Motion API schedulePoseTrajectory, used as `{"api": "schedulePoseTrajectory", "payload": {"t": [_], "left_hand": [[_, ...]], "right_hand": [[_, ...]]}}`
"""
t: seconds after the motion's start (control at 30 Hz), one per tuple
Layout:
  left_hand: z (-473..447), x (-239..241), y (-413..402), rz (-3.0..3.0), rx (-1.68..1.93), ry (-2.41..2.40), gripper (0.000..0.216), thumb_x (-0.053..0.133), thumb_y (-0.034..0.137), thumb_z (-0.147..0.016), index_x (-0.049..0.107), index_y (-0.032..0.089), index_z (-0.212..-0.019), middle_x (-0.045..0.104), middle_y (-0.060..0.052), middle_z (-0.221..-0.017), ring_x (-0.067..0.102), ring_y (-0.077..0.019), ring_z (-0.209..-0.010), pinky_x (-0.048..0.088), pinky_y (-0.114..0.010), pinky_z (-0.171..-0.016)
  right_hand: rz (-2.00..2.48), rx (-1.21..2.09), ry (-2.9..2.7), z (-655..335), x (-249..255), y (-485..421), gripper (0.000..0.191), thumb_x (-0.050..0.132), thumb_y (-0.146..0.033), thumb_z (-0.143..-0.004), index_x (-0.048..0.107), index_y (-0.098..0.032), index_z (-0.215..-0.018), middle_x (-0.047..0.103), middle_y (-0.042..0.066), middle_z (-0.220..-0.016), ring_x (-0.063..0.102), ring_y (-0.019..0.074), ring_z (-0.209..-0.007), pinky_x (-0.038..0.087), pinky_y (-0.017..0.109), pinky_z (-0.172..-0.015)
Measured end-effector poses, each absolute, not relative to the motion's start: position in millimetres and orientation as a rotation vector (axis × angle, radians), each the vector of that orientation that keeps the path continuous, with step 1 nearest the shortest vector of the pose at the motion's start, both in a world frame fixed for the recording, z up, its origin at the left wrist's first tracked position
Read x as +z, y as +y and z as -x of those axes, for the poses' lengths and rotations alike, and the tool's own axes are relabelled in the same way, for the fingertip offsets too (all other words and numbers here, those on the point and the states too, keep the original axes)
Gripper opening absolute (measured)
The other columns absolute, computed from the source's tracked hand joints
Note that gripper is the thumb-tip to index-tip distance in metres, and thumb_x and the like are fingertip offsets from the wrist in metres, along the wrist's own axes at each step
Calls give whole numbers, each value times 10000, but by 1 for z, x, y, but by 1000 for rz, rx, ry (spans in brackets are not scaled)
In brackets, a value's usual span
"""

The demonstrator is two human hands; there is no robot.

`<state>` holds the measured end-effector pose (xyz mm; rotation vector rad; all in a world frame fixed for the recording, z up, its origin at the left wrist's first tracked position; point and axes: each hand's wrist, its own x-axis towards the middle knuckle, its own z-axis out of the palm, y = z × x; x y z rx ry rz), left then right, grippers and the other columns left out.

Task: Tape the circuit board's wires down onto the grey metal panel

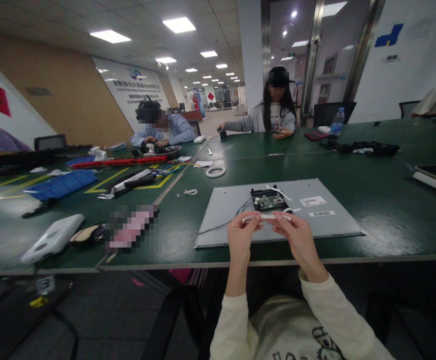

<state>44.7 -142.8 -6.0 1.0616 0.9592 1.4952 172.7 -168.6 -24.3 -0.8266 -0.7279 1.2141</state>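
My left hand (pixel 241 231) and my right hand (pixel 294 233) are both pinched on the ends of a thin white strip (pixel 267 217), held level between them over the near edge of a grey metal panel (pixel 317 220). The panel lies flat on the green table (pixel 390 200). A small green circuit board (pixel 268 200) sits on the panel just beyond my fingers, with thin wires running off to its left and white strips beside it. Two white labels are stuck on the panel to the right of the board.
A roll of white tape (pixel 215 171) and a small white clip (pixel 190 191) lie beyond the panel. At left sit a white device (pixel 52 238), a blue tray (pixel 62 184) and a red bar (pixel 120 162). Two people sit across the table. A water bottle (pixel 337 122) stands far right.
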Motion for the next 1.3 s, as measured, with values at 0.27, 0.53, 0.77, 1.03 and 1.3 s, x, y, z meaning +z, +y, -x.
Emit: {"api": "schedulePoseTrajectory", "payload": {"t": [0.27,0.53,0.77,1.03,1.3], "left_hand": [[-48,-8,-144,-1153,1554,960,271,759,337,-691,746,132,-868,733,-65,-766,718,-213,-744,600,-277,-609],[-46,-7,-145,-1122,1533,917,303,729,355,-733,740,122,-927,739,-74,-797,723,-225,-773,600,-287,-651],[-46,-5,-145,-1007,1501,898,349,723,414,-730,730,97,-877,742,-105,-823,720,-219,-740,578,-271,-628],[-44,0,-146,-914,1456,839,580,556,575,-822,648,101,-1144,742,-141,-822,724,-251,-787,557,-272,-619],[-45,0,-146,-925,1464,854,649,464,594,-870,519,124,-1313,746,-124,-825,723,-240,-807,553,-269,-639]], "right_hand": [[865,1097,-713,-172,-26,-169,321,743,-427,-724,739,-160,-903,736,69,-841,715,211,-814,569,278,-685],[851,1068,-705,-170,-24,-171,332,723,-433,-747,729,-154,-927,733,74,-849,713,201,-808,572,286,-706],[808,1145,-668,-171,-22,-170,357,702,-480,-750,728,-158,-904,728,86,-878,708,224,-845,569,294,-694],[759,1181,-630,-173,-18,-171,365,620,-504,-808,717,-179,-941,716,94,-1003,688,235,-935,558,289,-689],[769,1170,-671,-173,-23,-168,362,733,-389,-723,690,-200,-1028,709,57,-990,672,211,-952,555,304,-755]]}}
